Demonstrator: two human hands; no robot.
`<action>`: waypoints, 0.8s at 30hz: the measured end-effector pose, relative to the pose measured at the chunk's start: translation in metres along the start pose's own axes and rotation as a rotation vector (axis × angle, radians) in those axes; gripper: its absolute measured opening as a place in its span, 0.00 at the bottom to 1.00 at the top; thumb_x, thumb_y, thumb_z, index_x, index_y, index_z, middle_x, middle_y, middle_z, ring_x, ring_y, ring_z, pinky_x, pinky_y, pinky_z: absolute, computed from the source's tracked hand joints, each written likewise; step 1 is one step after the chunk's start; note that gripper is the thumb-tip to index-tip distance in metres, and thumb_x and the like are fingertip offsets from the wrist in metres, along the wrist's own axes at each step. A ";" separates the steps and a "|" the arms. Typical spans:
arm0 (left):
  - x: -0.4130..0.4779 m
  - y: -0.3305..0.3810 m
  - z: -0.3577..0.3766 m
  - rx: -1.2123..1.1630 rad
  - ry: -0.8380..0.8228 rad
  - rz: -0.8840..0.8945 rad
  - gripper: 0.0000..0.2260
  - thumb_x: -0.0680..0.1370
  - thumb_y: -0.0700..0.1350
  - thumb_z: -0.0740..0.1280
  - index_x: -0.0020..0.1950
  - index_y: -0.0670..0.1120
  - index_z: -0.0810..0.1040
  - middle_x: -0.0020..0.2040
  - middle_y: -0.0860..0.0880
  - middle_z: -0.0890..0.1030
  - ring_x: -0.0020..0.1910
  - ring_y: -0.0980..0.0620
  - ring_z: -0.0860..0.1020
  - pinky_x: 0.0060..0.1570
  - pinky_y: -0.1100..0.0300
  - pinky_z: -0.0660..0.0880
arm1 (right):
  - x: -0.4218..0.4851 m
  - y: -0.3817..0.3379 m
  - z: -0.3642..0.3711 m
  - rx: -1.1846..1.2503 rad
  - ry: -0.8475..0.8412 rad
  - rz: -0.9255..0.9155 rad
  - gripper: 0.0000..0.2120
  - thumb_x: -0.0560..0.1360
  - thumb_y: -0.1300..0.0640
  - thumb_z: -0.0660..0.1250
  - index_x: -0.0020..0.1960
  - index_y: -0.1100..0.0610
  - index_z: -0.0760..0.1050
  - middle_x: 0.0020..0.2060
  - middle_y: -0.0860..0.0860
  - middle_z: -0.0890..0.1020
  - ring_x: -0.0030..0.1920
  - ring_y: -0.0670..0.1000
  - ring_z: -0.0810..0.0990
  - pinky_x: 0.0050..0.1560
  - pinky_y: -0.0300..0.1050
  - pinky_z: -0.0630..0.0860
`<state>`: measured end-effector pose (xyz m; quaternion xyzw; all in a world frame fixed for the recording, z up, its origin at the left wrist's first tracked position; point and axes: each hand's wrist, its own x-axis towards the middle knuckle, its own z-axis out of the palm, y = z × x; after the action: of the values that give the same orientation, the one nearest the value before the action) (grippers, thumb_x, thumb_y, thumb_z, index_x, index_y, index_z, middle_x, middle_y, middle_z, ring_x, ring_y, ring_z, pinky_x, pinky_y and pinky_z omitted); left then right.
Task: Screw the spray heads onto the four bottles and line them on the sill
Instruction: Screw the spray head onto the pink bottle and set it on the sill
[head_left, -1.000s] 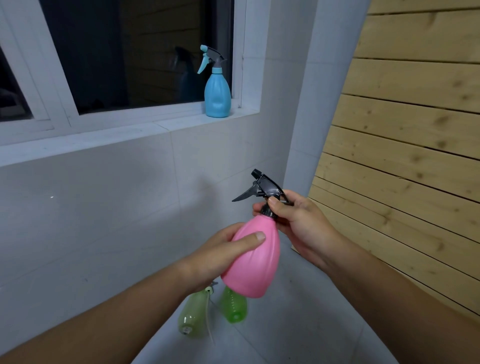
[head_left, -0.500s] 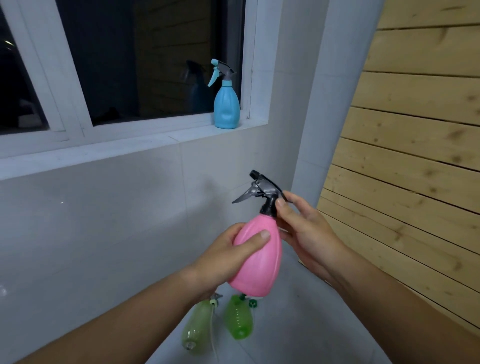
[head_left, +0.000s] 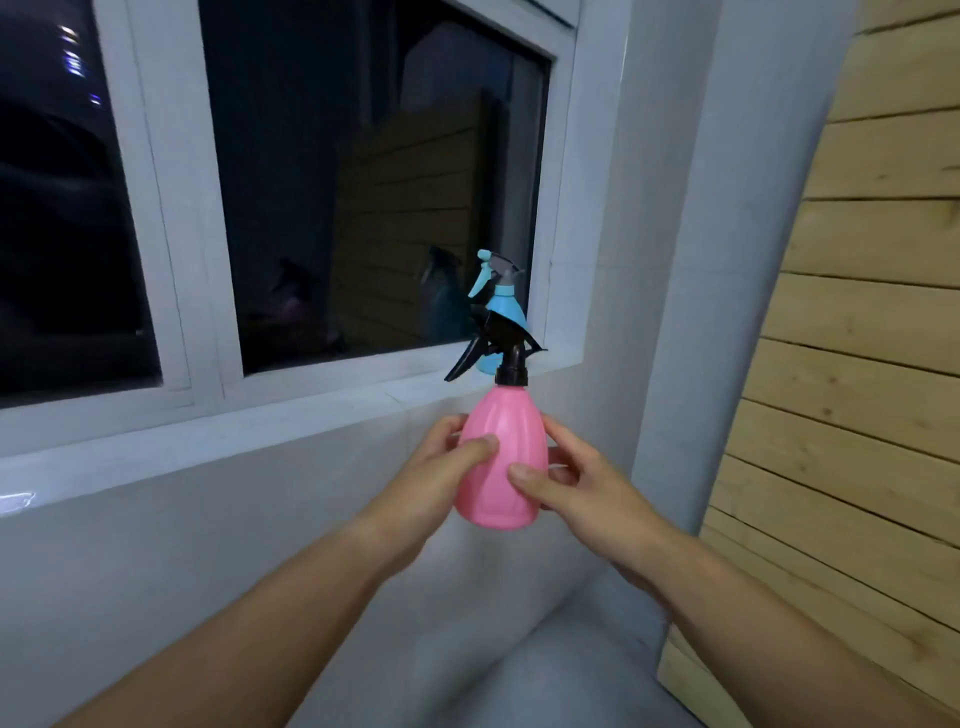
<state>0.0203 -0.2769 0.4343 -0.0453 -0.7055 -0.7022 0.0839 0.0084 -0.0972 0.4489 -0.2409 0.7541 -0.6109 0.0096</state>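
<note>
Both hands held the pink spray bottle (head_left: 500, 467) upright in the air, in front of the white tiled wall (head_left: 208, 519) and just below the level of the window sill (head_left: 291, 415). The left hand (head_left: 434, 467) wrapped the bottle's left side, its thumb pressed flat across the front and the other fingers (head_left: 451, 423) curled round behind, so that hand was clamped on the bottle. The right hand (head_left: 582, 486) took the right side in the same way, thumb on the lower front and the remaining fingers closed against the far flank. The bottle's base hung free, touching nothing beneath it.

A black spray head (head_left: 496, 345) sat on the pink bottle's neck, its collar flush down on the shoulder and its trigger pointing left. How tightly it was threaded could not be told.

Directly behind that head, partly covered by it, the blue spray bottle (head_left: 506, 306) stood on the sill at its right end, close to the window frame (head_left: 558, 208). It carried a grey head with a light blue trigger, also turned left. The dark window pane (head_left: 374, 182) behind showed dim reflections of both bottles. Wooden plank panelling (head_left: 857, 364) filled the right side, past a white corner pillar (head_left: 691, 260).
</note>
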 end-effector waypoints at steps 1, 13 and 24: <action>0.013 0.012 -0.009 0.042 0.004 0.017 0.22 0.75 0.53 0.70 0.68 0.51 0.74 0.63 0.46 0.81 0.60 0.45 0.81 0.58 0.49 0.80 | 0.020 -0.005 0.000 -0.012 0.004 -0.011 0.33 0.73 0.54 0.73 0.75 0.43 0.64 0.59 0.53 0.80 0.56 0.53 0.82 0.58 0.51 0.80; 0.128 0.057 -0.079 0.235 0.250 0.063 0.20 0.80 0.43 0.71 0.70 0.41 0.73 0.65 0.40 0.79 0.63 0.42 0.79 0.65 0.44 0.77 | 0.182 -0.016 0.040 -0.050 0.073 -0.077 0.29 0.73 0.56 0.72 0.72 0.51 0.66 0.64 0.53 0.78 0.60 0.54 0.79 0.60 0.52 0.79; 0.158 0.040 -0.091 0.285 0.283 0.034 0.22 0.79 0.44 0.71 0.73 0.43 0.72 0.66 0.41 0.79 0.63 0.39 0.79 0.64 0.40 0.77 | 0.219 0.011 0.057 -0.153 0.144 -0.069 0.31 0.74 0.54 0.71 0.74 0.49 0.65 0.57 0.48 0.75 0.54 0.50 0.77 0.50 0.45 0.79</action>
<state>-0.1228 -0.3762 0.5023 0.0541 -0.7780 -0.5932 0.1997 -0.1716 -0.2300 0.4854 -0.2225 0.7884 -0.5674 -0.0840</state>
